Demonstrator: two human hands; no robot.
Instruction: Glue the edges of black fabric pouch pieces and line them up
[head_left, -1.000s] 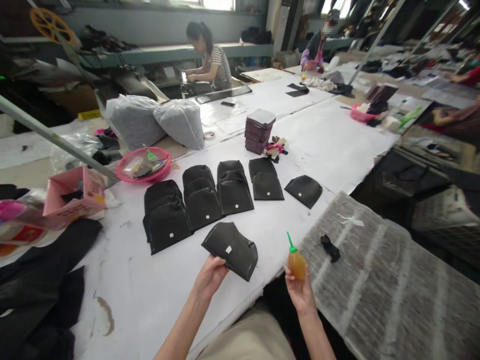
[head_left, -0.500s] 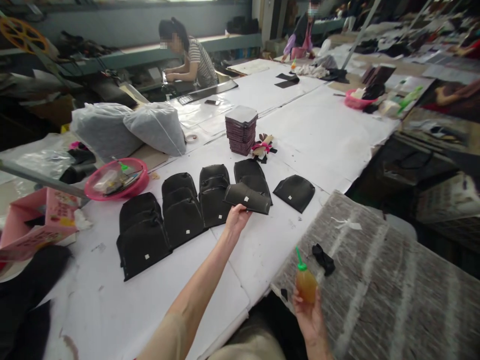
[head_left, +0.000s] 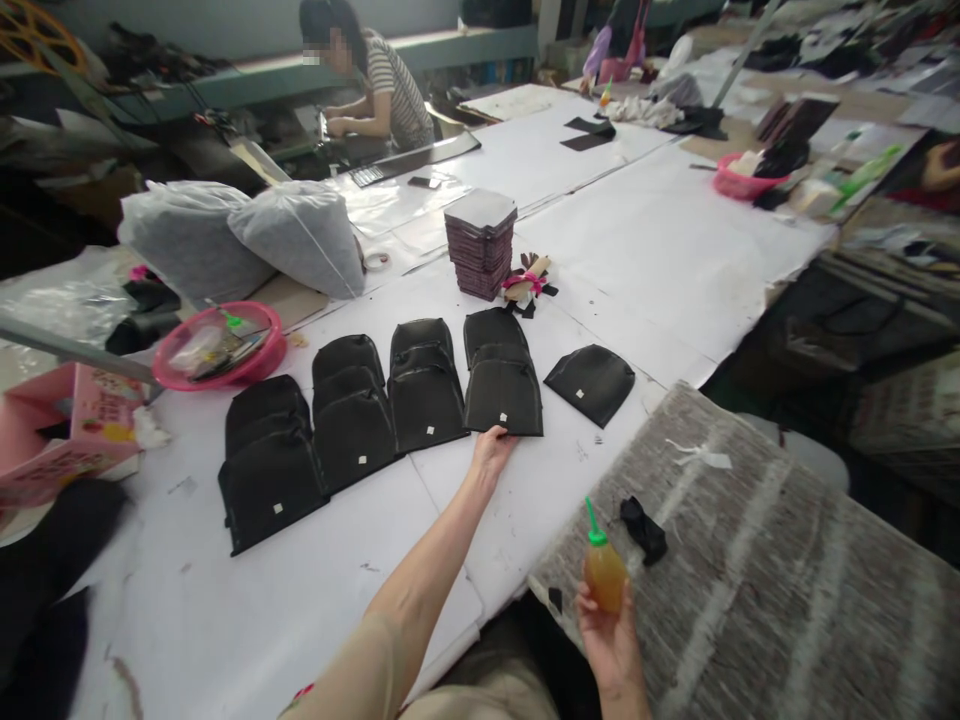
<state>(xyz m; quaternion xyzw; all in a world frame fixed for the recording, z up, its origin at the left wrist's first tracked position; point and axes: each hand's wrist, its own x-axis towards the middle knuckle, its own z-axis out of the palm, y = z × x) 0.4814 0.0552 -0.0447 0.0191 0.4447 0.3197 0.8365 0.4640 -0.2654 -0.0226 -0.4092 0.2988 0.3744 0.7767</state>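
Observation:
My left hand [head_left: 493,452] pinches the near edge of a black leather-like panel [head_left: 504,388] with a small white sticker. This panel lies over the lower part of another black panel [head_left: 491,328]. To its left, more black panels overlap in pairs, among them a front one [head_left: 427,408] and the leftmost one [head_left: 274,490]. A single black panel [head_left: 589,385] lies apart on the right. Low in front of me, my right hand [head_left: 611,640] is wrapped around a squeeze bottle [head_left: 606,578] of amber liquid with a green nozzle, held nearly upright.
Behind the panels stand a stack of dark maroon pieces [head_left: 480,250] and a tied bundle of strips [head_left: 526,282]. A pink basin [head_left: 217,378], white bags [head_left: 300,240] and a pink box [head_left: 97,410] are on the left. A grey board [head_left: 750,560] lies at right. A co-worker [head_left: 390,95] sits across.
The panel in my left hand has come down from a tilted, raised position and now lies over the panel behind it. My right hand still holds the bottle. The view has shifted slightly.

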